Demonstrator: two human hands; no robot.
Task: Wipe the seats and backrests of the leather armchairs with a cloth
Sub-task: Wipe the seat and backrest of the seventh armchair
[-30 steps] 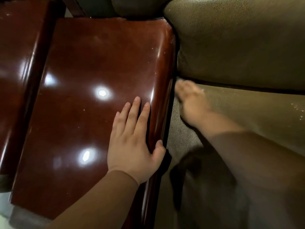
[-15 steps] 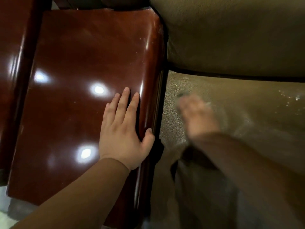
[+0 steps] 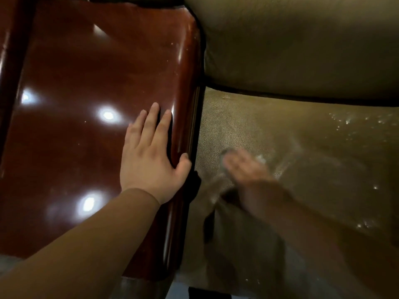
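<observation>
Olive leather under the right hand (image 3: 246,169) is where the work is going on: the hand lies low on the seat (image 3: 291,147), near its left edge, and is badly smeared by motion. A pale scrap at the fingertips and a grey edge at the front of the hand are probably the cloth (image 3: 260,159), but so little of it shows that I cannot tell whether the fingers are curled round it or pressing it flat. The cloth, as far as can be seen, sits between that hand and the leather.

The left hand (image 3: 149,156) holds nothing. It rests flat, fingers straight and together, on the glossy red-brown wooden armrest (image 3: 86,137), with the thumb at the armrest's inner edge just beside the seat. It looks like a brace for leaning in.

Beyond the seam at the back rises the backrest (image 3: 302,50), matt and dull, with no visible sheen. The seat shows shiny specks and streaks toward the right, possibly dampness from wiping, possibly only lamp glare.

My judgement: the seat of this chair is partway wiped, the left strip being done now. The backrest looks untouched, and any other armchair lies out of sight, so most of the job probably remains.
</observation>
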